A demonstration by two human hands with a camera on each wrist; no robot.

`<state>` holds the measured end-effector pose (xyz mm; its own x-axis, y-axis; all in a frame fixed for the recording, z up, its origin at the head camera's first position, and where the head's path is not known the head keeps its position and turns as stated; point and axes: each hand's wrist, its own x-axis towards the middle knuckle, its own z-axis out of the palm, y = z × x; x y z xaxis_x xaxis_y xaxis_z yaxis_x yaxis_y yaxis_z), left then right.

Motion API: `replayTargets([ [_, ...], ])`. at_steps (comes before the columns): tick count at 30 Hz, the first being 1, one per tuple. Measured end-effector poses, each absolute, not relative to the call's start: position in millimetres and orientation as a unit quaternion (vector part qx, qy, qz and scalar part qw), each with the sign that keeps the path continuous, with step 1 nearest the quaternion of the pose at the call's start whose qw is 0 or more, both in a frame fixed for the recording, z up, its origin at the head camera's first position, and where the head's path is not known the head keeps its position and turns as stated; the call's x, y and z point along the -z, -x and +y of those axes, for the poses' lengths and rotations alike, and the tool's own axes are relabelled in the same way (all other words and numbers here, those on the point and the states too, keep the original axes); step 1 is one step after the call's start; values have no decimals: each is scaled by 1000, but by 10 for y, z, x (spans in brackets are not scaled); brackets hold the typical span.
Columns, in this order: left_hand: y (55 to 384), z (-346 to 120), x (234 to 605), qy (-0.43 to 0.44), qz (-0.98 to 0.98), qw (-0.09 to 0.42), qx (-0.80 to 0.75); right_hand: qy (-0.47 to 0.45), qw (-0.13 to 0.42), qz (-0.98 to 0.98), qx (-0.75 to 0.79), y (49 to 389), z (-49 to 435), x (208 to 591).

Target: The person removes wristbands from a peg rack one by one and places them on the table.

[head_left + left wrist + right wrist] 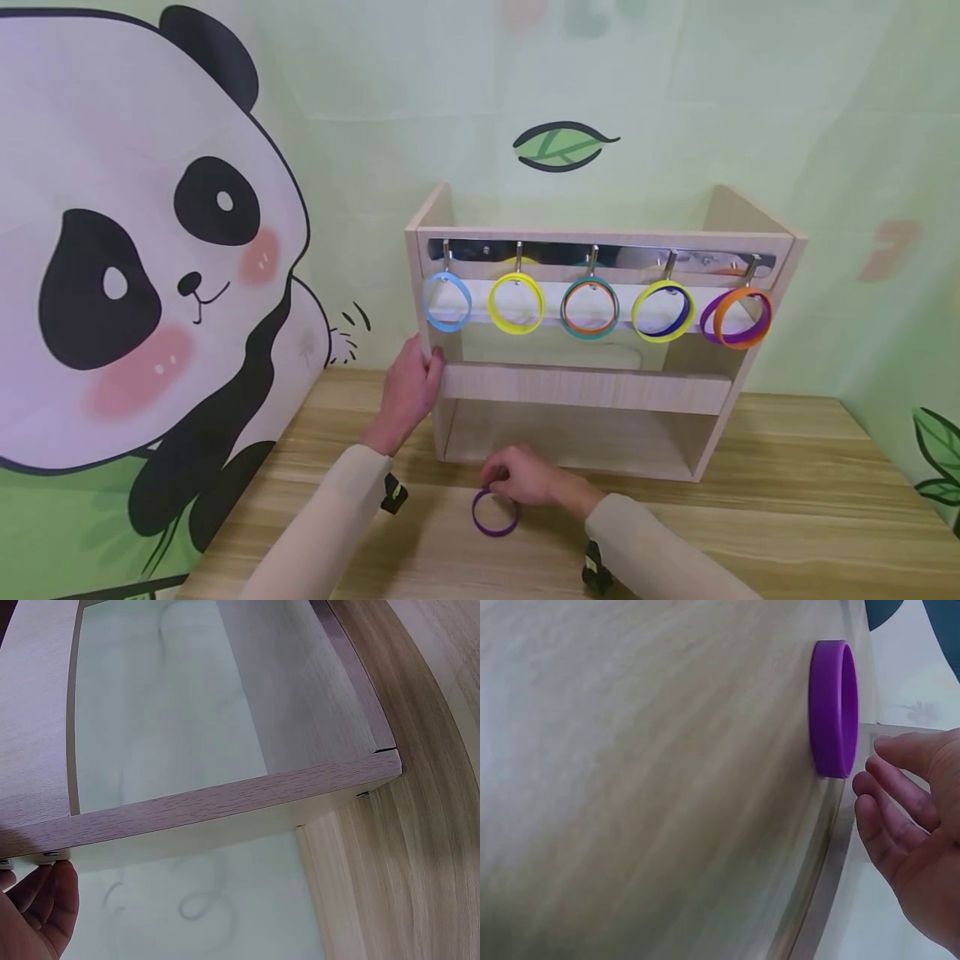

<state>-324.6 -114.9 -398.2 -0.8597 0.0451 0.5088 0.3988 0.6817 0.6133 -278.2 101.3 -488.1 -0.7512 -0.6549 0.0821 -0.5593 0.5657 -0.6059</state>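
Observation:
A purple wristband (pixel 496 531) lies on the wooden table below the rack. My right hand (pixel 525 475) is at its far edge, fingers loosely bent; in the right wrist view, a small gap separates the thumb and fingertips from the purple wristband (pixel 828 712). My left hand (pixel 408 385) holds the left side panel of the pale wooden rack (pixel 585 390), thumb by the front edge. The left wrist view shows the fingers of that hand (pixel 45 915) against the panel's outer face.
On the rack's metal hook strip (pixel 495 251) hang a light blue wristband (pixel 427 304), a yellow one (pixel 492 312), a teal one (pixel 617 312) around an orange one, a yellow-and-blue pair, and an orange-and-purple pair. Behind stands a wall with a panda picture (pixel 135 250).

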Motion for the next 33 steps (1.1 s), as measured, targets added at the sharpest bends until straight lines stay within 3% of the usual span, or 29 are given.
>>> replayTargets([
  [14, 3255, -1156, 3962, 133, -888, 242, 368, 377, 39, 871, 311, 2681, 1157, 4644],
  [33, 3263, -1159, 3976, 133, -888, 237, 372, 410, -66, 851, 322, 2483, 1250, 4229],
])
